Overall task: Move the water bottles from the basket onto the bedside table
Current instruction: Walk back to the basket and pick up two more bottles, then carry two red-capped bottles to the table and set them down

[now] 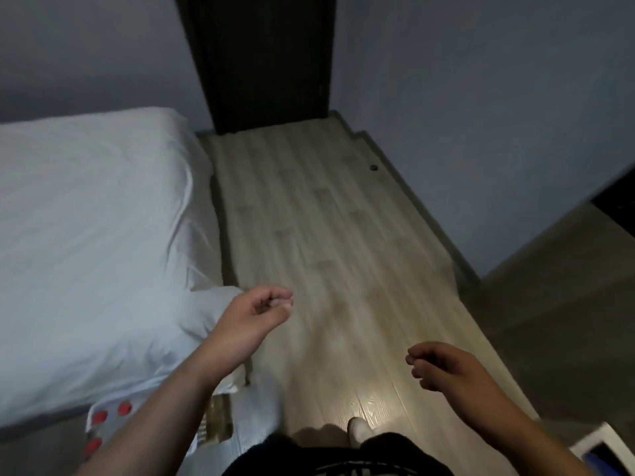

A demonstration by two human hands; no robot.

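Two empty, loosely curled hands, left (pixel 261 312) and right (pixel 443 367), above wooden floor (pixel 326 218) beside white bed (pixel 86 218).

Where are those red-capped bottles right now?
In the head view the red-capped bottles sit at the bottom left, just below the white bed's near edge and partly hidden under the person's left forearm.

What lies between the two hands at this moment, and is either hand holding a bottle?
In the head view, only bare wooden floor shows between the left hand and the right hand. Both hands are empty, fingers loosely curled; no bottle is in them.
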